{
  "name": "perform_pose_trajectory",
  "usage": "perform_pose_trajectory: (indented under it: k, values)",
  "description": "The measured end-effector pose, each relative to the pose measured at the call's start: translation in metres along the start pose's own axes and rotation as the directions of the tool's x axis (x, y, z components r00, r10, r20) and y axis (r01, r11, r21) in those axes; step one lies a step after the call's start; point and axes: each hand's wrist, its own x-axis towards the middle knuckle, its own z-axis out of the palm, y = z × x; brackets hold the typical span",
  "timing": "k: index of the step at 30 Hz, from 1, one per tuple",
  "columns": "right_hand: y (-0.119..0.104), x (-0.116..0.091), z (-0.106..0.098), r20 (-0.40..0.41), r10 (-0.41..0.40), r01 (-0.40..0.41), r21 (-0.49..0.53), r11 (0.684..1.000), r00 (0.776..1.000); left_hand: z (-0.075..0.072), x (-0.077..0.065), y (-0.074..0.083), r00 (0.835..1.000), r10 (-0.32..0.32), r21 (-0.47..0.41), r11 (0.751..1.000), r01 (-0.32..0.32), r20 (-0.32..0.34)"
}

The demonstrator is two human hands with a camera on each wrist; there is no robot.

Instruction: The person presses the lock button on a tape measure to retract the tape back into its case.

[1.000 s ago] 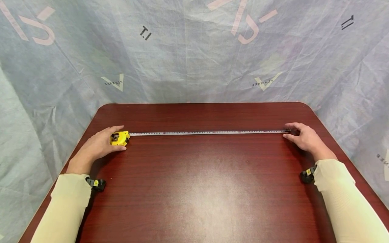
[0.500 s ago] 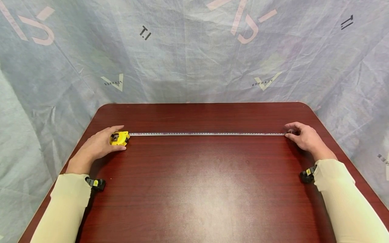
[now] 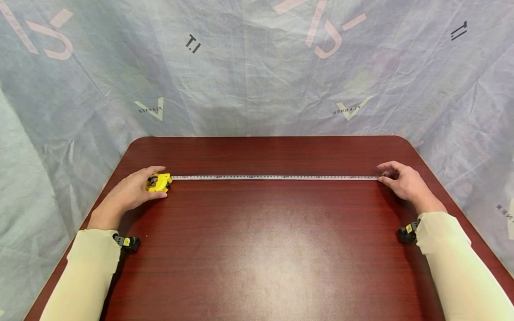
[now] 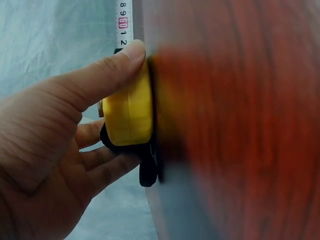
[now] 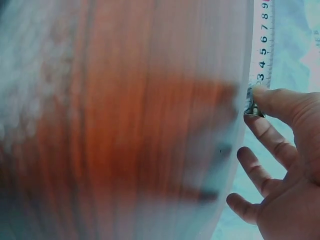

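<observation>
While left hand [image 3: 130, 192] grips case [image 3: 159, 182], right hand [image 3: 403, 183] pinches tape [image 3: 273, 177].

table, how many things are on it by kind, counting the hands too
tape measure: 1, its blade pulled out across the table
hands: 2, left hand and right hand
wrist cameras: 2, and
total: 5

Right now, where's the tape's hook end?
In the head view, the hook end lies far right on the table, pinched by the right hand.
</observation>
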Motion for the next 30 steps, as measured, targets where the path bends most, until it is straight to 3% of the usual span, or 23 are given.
perform_pose_trajectory:
  k: [13,23,30]
  values:
    - [-0.004,0.001,-0.011,-0.091,0.02,-0.019,0.019,1.0,0.996,-0.012,0.0,0.005,0.998,0.021,-0.023,0.999,-0.023,-0.054]
    - [-0.007,0.004,-0.019,-0.2,-0.014,0.031,0.079,0.996,0.98,-0.023,0.0,0.007,0.998,0.001,-0.023,1.0,-0.002,-0.065]
    - [-0.012,0.005,-0.024,-0.216,-0.011,0.032,0.097,0.995,0.976,-0.028,-0.001,0.007,0.993,0.046,-0.004,0.999,-0.046,-0.112]
